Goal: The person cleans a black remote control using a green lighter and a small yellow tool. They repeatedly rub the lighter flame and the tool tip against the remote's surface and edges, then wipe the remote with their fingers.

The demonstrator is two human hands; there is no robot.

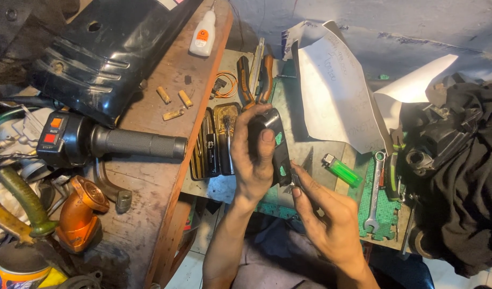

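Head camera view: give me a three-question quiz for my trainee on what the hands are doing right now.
1. True or false: the left hand grips the black plastic housing upright.
2. What lies on the bench nearest the right hand: A) green lighter, B) glue bottle, C) handlebar grip?
3. What does the right hand press against the housing's lower edge?

Key: 1 true. 2 A. 3 A small thin metal tool; its kind is too small to tell.
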